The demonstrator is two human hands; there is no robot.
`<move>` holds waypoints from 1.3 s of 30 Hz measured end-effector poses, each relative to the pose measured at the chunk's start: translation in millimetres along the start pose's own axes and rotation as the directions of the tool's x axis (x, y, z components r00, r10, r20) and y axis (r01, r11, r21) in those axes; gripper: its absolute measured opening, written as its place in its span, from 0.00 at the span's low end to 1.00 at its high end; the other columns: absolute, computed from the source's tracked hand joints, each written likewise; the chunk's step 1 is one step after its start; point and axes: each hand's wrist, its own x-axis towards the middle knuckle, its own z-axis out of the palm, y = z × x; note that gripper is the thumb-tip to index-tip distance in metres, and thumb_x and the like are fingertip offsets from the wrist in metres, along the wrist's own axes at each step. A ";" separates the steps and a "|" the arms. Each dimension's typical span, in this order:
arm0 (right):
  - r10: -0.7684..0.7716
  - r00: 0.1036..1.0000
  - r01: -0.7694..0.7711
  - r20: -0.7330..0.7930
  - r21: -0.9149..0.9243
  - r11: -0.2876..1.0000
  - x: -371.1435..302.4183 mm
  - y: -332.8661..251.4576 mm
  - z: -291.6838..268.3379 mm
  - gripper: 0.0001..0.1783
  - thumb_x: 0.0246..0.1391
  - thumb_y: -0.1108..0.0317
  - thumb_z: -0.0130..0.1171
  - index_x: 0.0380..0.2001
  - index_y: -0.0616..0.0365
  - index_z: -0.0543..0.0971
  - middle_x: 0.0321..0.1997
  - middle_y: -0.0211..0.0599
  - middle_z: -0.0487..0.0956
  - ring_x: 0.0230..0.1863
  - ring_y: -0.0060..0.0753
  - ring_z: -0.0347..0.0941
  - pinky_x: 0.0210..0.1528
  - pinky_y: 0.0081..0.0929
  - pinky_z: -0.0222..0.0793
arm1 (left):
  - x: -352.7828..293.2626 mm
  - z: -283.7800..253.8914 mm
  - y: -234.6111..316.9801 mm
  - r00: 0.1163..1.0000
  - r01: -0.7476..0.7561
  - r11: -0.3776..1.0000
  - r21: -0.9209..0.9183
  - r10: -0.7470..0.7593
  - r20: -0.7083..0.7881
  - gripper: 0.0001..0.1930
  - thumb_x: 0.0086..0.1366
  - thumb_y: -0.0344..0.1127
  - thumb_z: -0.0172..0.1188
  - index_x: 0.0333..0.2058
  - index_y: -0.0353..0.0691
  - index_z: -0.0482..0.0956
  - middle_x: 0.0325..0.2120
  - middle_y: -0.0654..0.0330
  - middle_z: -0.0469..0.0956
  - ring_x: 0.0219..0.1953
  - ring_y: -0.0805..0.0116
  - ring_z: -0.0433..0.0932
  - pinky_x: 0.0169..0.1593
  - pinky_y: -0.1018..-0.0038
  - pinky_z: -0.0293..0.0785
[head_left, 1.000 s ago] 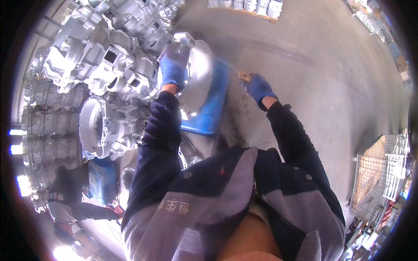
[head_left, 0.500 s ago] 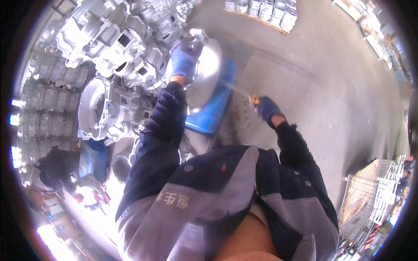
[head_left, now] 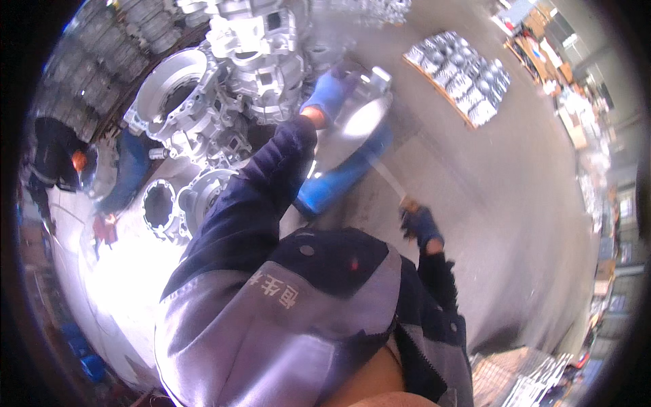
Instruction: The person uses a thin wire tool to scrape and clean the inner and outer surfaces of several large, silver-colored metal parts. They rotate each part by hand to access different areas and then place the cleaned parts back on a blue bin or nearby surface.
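Observation:
My left hand (head_left: 331, 93), in a blue glove, is closed on the upper rim of a silvery cast-metal housing (head_left: 369, 122). The housing stands tilted on a blue drum-like support (head_left: 329, 190), its bright round face turned to the right. My right hand (head_left: 422, 227), also gloved, is wrapped round the brown handle of a long thin tool that looks like a file (head_left: 390, 179). Its blurred blade points up and left toward the lower edge of the housing; whether it touches is unclear. The fingertips of my left hand are partly hidden.
Several cast housings (head_left: 254, 61) are stacked close on the left, with more (head_left: 203, 193) lower down. At the far left a person in dark clothes (head_left: 54, 152) bends beside another blue drum (head_left: 132, 163). A loaded pallet (head_left: 458, 78) stands ahead; a wire cage (head_left: 536, 373) is at lower right.
The whole view has turned, shifting the stack and pallet. My right hand and the file have swung back toward my body, while my left hand keeps its hold on the housing.

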 end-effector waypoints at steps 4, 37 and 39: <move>-0.223 0.910 0.175 0.349 0.164 0.971 -37.6 19.7 -12.7 0.13 0.59 0.67 0.53 0.43 0.61 0.77 0.29 0.38 0.80 0.22 0.29 0.76 0.21 0.27 0.70 | 23.8 -51.8 -41.1 0.968 0.032 0.855 0.518 -0.155 0.197 0.18 0.67 0.40 0.54 0.51 0.38 0.74 0.47 0.55 0.78 0.47 0.63 0.77 0.52 0.70 0.71; -0.673 0.733 0.677 -0.097 0.005 0.736 -126.1 55.2 -51.8 0.10 0.61 0.73 0.49 0.40 0.64 0.78 0.36 0.39 0.81 0.44 0.30 0.75 0.54 0.29 0.67 | -198.4 -81.7 130.4 0.967 0.175 0.957 0.232 -0.123 -0.223 0.14 0.59 0.31 0.60 0.44 0.42 0.82 0.32 0.55 0.81 0.33 0.63 0.78 0.38 0.71 0.73; -0.647 0.762 0.645 -0.020 0.106 0.757 -107.5 45.2 -42.3 0.10 0.60 0.73 0.49 0.40 0.64 0.78 0.37 0.39 0.81 0.44 0.31 0.75 0.54 0.29 0.67 | -210.7 -118.3 161.6 0.985 -0.033 0.709 0.705 0.141 -0.096 0.18 0.56 0.23 0.56 0.46 0.42 0.81 0.36 0.53 0.81 0.32 0.56 0.80 0.36 0.68 0.77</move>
